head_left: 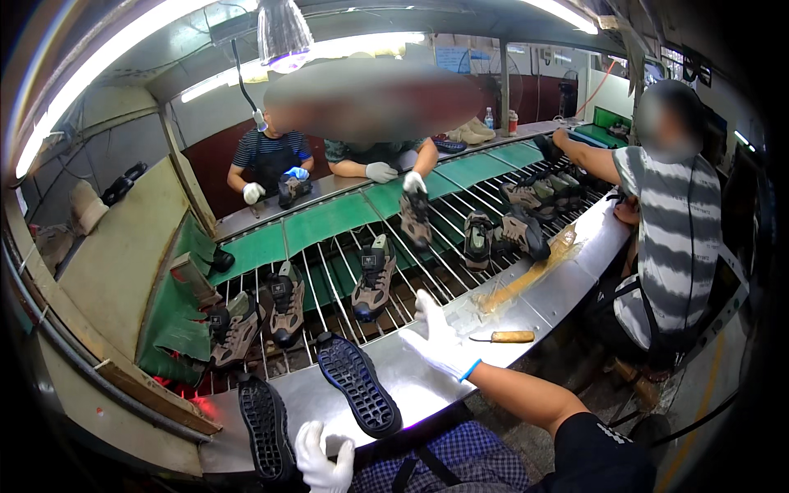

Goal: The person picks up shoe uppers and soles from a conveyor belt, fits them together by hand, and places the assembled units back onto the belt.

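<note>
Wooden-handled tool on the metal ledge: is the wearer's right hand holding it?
No, the wooden-handled tool lies on the metal ledge beside the open right hand.

2 black soles (359,386), green panels (329,222), blue checked cloth (485,454)

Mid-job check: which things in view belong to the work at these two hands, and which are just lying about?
Likely part of the work:
- two black soles, one beside the left hand
- brown and black shoes
- wooden-handled tool, near the right hand

Probably just lying about:
- clear bottle, far side
- reddish bottle beside it
</note>
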Demonstrator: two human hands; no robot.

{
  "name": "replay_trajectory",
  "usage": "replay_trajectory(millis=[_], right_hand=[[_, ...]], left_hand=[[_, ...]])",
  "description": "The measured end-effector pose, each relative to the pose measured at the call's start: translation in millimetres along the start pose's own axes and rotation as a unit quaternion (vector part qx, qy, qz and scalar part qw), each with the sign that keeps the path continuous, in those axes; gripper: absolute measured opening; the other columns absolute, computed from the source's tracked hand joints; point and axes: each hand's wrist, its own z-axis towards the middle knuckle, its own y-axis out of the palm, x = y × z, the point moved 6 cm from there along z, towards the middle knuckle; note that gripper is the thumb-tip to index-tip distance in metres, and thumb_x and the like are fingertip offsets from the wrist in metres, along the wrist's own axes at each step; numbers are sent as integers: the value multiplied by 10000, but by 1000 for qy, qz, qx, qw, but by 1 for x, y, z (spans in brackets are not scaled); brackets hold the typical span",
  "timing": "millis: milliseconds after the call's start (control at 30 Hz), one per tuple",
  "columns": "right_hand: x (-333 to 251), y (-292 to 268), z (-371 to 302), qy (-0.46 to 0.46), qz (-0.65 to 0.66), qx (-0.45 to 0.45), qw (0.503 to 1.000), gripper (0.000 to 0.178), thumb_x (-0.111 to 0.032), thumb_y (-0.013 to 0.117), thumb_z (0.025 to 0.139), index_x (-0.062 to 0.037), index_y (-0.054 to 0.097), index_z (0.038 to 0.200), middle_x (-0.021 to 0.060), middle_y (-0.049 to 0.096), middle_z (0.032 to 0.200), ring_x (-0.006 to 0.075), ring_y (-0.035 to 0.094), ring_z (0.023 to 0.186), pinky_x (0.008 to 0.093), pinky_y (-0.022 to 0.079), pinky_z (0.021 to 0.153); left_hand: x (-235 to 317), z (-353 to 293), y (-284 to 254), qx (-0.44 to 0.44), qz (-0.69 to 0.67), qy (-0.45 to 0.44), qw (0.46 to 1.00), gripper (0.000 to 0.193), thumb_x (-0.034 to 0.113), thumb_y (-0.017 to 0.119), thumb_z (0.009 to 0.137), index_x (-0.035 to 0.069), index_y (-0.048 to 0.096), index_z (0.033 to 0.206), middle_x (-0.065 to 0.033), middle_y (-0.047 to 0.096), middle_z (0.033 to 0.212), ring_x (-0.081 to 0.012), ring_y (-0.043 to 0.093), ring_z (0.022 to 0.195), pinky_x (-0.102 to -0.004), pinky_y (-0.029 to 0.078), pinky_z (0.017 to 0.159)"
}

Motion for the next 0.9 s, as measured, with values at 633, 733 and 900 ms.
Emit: replay_trajectory(millis=[633, 733, 900], right_hand=[[25, 111, 255, -349, -637, -238, 645, 148, -195, 646, 943, -146, 721, 1061, 79, 729, 964, 310, 722, 920, 472, 543, 779], [16, 84, 230, -293, -585, -235, 719, 246, -143, 676, 907, -81, 626, 1140, 176, 752, 840, 379, 752, 744, 492, 572, 640], [-49, 35, 172, -82, -502, -235, 828, 579, -171, 765, 832, -153, 561, 1374, 251, 755, 1005, 456, 756, 951, 553, 587, 864]], left_hand=[[-33, 24, 55, -10, 89, -99, 991, 427, 259, 820, 894, -45, 705, 1172, -222, 726, 1104, -424, 715, 1025, -501, 598, 905], [-39, 19, 55, 16, 92, -111, 989, 462, 251, 838, 847, -37, 701, 1181, -225, 735, 1100, -436, 714, 1027, -517, 581, 931], [-38, 23, 53, 30, 74, -71, 994, 418, 214, 821, 860, -56, 725, 1163, -229, 748, 1106, -416, 734, 1011, -483, 596, 911]])
